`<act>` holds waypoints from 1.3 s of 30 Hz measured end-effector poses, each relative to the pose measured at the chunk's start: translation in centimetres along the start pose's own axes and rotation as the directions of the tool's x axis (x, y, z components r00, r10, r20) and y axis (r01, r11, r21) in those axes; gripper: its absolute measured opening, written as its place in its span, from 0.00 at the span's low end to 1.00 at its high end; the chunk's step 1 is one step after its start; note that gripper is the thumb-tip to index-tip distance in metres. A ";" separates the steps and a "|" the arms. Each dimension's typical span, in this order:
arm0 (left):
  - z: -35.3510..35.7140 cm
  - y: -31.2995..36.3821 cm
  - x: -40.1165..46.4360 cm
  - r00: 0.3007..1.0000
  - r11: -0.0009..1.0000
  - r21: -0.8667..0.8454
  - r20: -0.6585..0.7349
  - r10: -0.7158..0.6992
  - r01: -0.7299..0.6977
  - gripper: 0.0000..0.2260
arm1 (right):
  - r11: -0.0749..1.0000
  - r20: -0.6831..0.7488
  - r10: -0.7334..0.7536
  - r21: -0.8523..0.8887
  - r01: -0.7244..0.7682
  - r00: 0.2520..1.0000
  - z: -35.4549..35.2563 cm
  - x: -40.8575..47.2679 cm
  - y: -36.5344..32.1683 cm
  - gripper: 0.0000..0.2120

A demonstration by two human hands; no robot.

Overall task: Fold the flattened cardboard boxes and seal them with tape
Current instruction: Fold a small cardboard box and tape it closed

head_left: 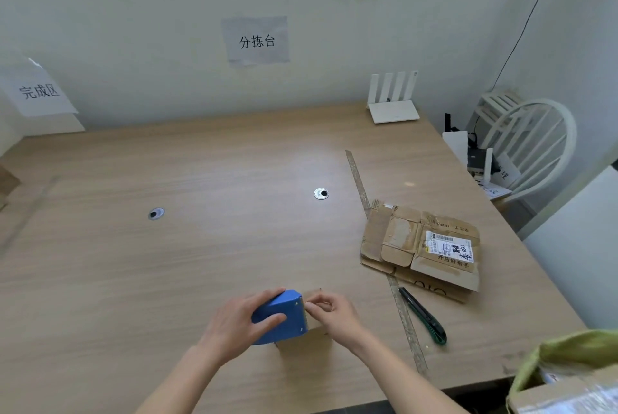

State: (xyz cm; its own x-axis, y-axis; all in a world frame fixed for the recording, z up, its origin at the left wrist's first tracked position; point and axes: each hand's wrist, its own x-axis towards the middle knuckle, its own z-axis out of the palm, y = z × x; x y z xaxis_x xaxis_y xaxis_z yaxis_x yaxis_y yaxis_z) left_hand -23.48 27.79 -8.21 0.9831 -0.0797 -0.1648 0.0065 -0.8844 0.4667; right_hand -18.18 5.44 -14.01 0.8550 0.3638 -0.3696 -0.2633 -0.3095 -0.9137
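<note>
My left hand (239,321) grips a blue tape dispenser (284,316) near the table's front edge, its toothed blade facing right. My right hand (329,311) pinches something at the blade with curled fingers, likely the tape end, though the tape itself is too clear to see. A small folded cardboard box (311,330) sits under and behind both hands, mostly hidden. A stack of flattened cardboard boxes (424,248) with old tape and a shipping label lies on the right of the wooden table (167,263).
A green-and-black utility knife (424,316) lies right of my hands beside a long metal ruler (381,246). A white router (393,99) stands at the back. A white chair (531,146) and a green bag over a box (565,367) are off the right edge.
</note>
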 end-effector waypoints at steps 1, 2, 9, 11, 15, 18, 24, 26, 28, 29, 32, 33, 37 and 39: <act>0.2 -0.1 0.0 1.000 1.000 0.027 0.009 -0.010 0.010 0.21 | 0.998 -0.032 0.018 -0.062 -0.020 0.999 0.1 0.2 0.1 0.06; 0.4 -0.4 -0.1 0.999 0.997 0.071 0.015 -0.030 0.029 0.22 | 0.991 -0.071 0.048 -0.120 -0.056 0.996 0.1 0.3 0.4 0.07; 0.6 -1.2 0.7 0.992 0.949 0.296 0.015 -0.122 0.112 0.27 | 0.975 -0.210 0.223 0.051 -0.217 0.952 -0.8 0.1 1.7 0.08; 1.2 -0.5 0.9 0.991 0.951 0.287 0.031 -0.132 0.117 0.25 | 0.969 -0.232 0.249 0.070 -0.239 0.940 -0.8 0.1 2.2 0.08; 1.9 -0.5 0.7 0.991 0.958 0.261 0.019 -0.132 0.122 0.27 | 0.973 -0.244 0.218 -0.024 -0.230 0.945 -1.4 0.0 2.6 0.09; 1.3 -0.9 0.3 0.986 0.963 0.214 -0.010 -0.164 0.162 0.23 | 0.978 -0.185 0.127 -0.143 -0.155 0.975 -1.4 0.0 2.8 0.08; 0.6 -1.8 -0.4 0.972 0.961 0.152 -0.063 -0.225 0.232 0.19 | 0.957 -0.060 0.048 -0.282 -0.063 0.997 0.1 0.6 2.3 0.09; 0.7 -1.8 -0.7 0.972 0.956 0.177 -0.038 -0.230 0.233 0.18 | 0.940 -0.052 0.046 -0.336 -0.061 0.998 0.9 1.1 2.5 0.09; 1.0 -1.9 -1.4 0.972 0.951 0.207 -0.006 -0.235 0.231 0.17 | 0.935 -0.052 0.058 -0.348 -0.072 0.997 1.4 1.3 2.7 0.09; 1.2 -2.1 -1.7 0.970 0.949 0.209 0.000 -0.243 0.237 0.16 | 0.937 -0.058 0.059 -0.342 -0.076 0.997 1.5 1.4 2.7 0.09; 1.7 -3.0 -2.4 0.959 0.948 0.147 -0.017 -0.281 0.281 0.16 | 0.938 -0.090 0.056 -0.336 -0.083 0.994 1.6 1.5 2.5 0.10; 1.9 -3.3 -2.5 0.957 0.948 0.134 -0.020 -0.289 0.289 0.17 | 0.938 -0.095 0.054 -0.336 -0.084 0.994 1.6 1.5 2.5 0.10; 2.2 -4.2 -3.7 0.945 0.942 0.080 -0.007 -0.326 0.326 0.13 | 0.946 -0.089 0.049 -0.317 -0.075 0.995 1.6 1.4 2.9 0.09; 2.4 -4.5 -4.1 0.937 0.934 0.091 0.023 -0.350 0.346 0.12 | 0.933 -0.051 0.053 -0.354 -0.068 0.997 2.0 1.3 2.7 0.09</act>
State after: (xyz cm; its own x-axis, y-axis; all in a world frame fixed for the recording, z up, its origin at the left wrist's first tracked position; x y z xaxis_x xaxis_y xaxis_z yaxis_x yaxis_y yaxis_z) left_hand -28.00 31.03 -11.73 0.9142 0.2238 -0.3378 0.3299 -0.8952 0.2998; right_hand -18.66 6.80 -17.26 0.8614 0.3017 -0.4085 -0.1455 -0.6241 -0.7677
